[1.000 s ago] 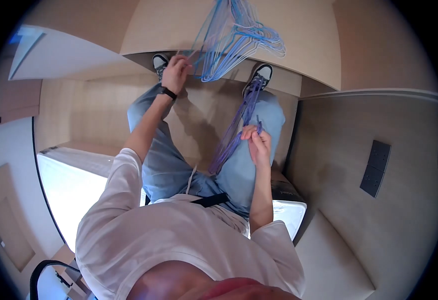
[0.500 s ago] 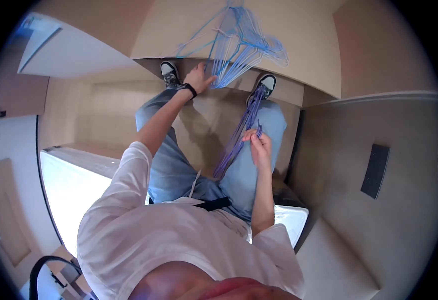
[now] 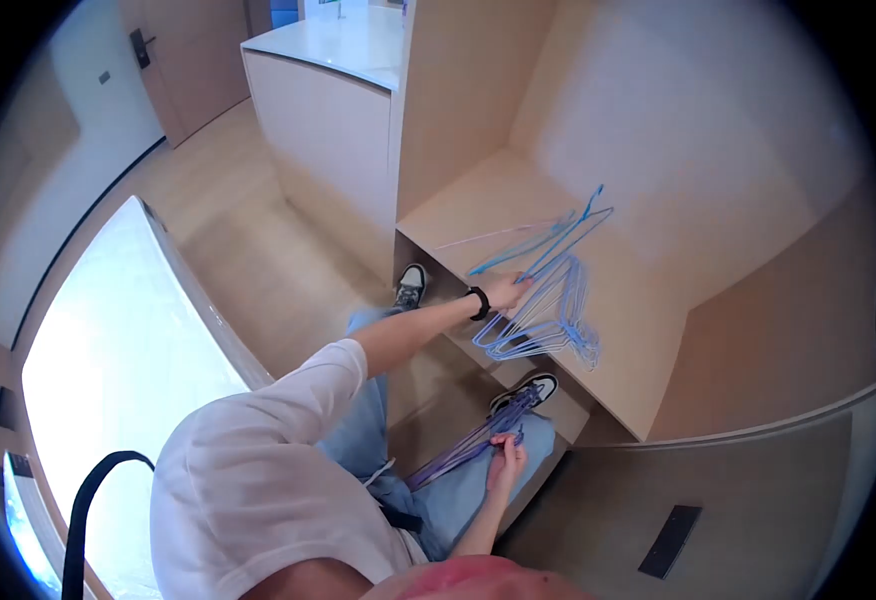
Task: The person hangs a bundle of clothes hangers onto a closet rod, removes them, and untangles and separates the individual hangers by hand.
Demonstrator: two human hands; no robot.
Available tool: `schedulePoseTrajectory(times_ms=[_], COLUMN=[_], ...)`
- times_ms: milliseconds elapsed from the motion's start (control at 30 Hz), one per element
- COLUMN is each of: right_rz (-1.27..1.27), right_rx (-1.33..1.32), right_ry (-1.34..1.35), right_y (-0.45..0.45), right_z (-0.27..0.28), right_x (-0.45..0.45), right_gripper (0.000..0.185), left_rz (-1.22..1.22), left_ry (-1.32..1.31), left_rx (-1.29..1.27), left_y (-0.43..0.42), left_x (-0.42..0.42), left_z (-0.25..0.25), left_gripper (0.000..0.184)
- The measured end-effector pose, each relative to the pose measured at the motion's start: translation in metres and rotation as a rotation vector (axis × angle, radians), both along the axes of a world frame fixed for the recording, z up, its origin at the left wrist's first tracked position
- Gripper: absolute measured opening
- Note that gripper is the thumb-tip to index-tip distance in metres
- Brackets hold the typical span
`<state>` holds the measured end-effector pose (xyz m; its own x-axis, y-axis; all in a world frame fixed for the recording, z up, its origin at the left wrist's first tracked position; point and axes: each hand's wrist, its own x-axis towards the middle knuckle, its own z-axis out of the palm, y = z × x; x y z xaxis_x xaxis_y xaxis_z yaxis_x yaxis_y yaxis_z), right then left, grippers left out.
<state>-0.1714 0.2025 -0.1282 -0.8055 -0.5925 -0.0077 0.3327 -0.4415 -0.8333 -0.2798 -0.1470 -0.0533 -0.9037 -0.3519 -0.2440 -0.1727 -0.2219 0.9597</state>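
My left hand (image 3: pixel 504 291), with a black band on the wrist, is closed on a blue wire clothes hanger (image 3: pixel 580 226) over the cabinet floor. Beside it lies a pile of blue hangers (image 3: pixel 563 315), overlapping at the cabinet's front edge. A teal hanger (image 3: pixel 518 247) and a pale pink hanger (image 3: pixel 488 238) are just behind the hand. Over my thigh, my right hand (image 3: pixel 505 466) is closed on a bunch of purple hangers (image 3: pixel 463 447), near their hooks. The bunch slants across my leg, and the fingers partly hide it.
The open wooden cabinet (image 3: pixel 648 270) has side walls and a raised floor in front of me. My shoes (image 3: pixel 410 287) are against its base. A glossy white surface (image 3: pixel 128 380) is at the left, a white-topped counter (image 3: pixel 333 45) behind, and a dark plate (image 3: pixel 670 541) on the right panel.
The view has swung so that more of the cabinet and the room shows. My left hand, open beside the blue pile before, now grips a hanger. My right hand still holds the purple bunch.
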Motion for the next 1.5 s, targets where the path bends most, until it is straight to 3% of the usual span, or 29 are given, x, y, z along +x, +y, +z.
schedulePoseTrajectory(times_ms=[33, 167, 200, 300, 333, 400, 467, 500, 633, 700, 833, 933, 1000, 1133, 1233, 1333, 1500], right_rz=[-0.009, -0.120, -0.128, -0.192, -0.240, -0.269, -0.215, -0.170, -0.148, -0.100, -0.031, -0.007, -0.050, -0.233, -0.306, -0.204, -0.183], right_rx=[0.015, 0.050, 0.016, -0.037, -0.068, -0.144, 0.069, 0.170, 0.095, 0.092, 0.133, 0.185, 0.245, 0.173, 0.117, -0.019, 0.005], right_ry=[-0.001, 0.032, 0.006, 0.010, 0.010, 0.024, 0.131, 0.183, 0.101, 0.101, 0.112, 0.161, 0.125, 0.151, 0.152, 0.131, 0.101], right_y=[-0.001, -0.014, -0.015, -0.017, -0.021, -0.023, -0.024, -0.024, -0.029, -0.025, -0.027, -0.028, -0.028, -0.039, -0.039, -0.030, -0.023], right_z=[-0.001, 0.021, 0.021, 0.001, 0.005, 0.011, 0.010, 0.009, -0.005, -0.005, 0.006, -0.001, -0.002, 0.001, 0.009, -0.009, -0.014], right_x=[0.000, 0.008, 0.008, 0.009, 0.010, 0.011, 0.014, 0.015, 0.014, 0.013, 0.013, 0.010, 0.011, 0.014, 0.015, 0.010, 0.007], right_gripper=[0.015, 0.021, 0.025, 0.047, 0.051, 0.047, 0.039, 0.036, 0.019, 0.020, 0.022, 0.025, 0.027, 0.033, 0.029, 0.024, 0.022], left_rz=[-0.046, -0.193, -0.095, -0.165, -0.302, -0.554, -0.751, -0.746, -0.625, -0.537, -0.272, -0.186, -0.199, -0.339, -0.691, -0.724, -0.754], left_ry=[0.057, 0.117, 0.110, 0.205, 0.013, -0.004, -0.227, -0.236, -0.159, -0.139, -0.117, -0.116, -0.202, -0.164, -0.442, -0.452, -0.322], left_rx=[0.194, 0.028, -0.183, -0.670, -0.737, -0.785, -0.967, -0.881, -0.681, -0.623, -0.202, -0.183, -0.258, -0.728, -0.887, -0.881, -0.838], left_y=[0.000, 0.015, 0.021, 0.047, 0.062, 0.091, 0.120, 0.131, 0.152, 0.157, 0.155, 0.149, 0.145, 0.145, 0.149, 0.151, 0.144], left_x=[0.010, 0.072, 0.083, 0.153, 0.175, 0.215, 0.246, 0.255, 0.282, 0.289, 0.297, 0.305, 0.306, 0.309, 0.311, 0.313, 0.307], left_z=[0.016, 0.072, 0.056, 0.022, 0.016, -0.030, -0.046, -0.054, -0.081, -0.083, -0.106, -0.115, -0.110, -0.096, -0.084, -0.080, -0.099], left_gripper=[0.039, 0.037, 0.037, 0.053, 0.055, 0.067, 0.078, 0.079, 0.081, 0.074, 0.055, 0.053, 0.056, 0.067, 0.086, 0.094, 0.083])
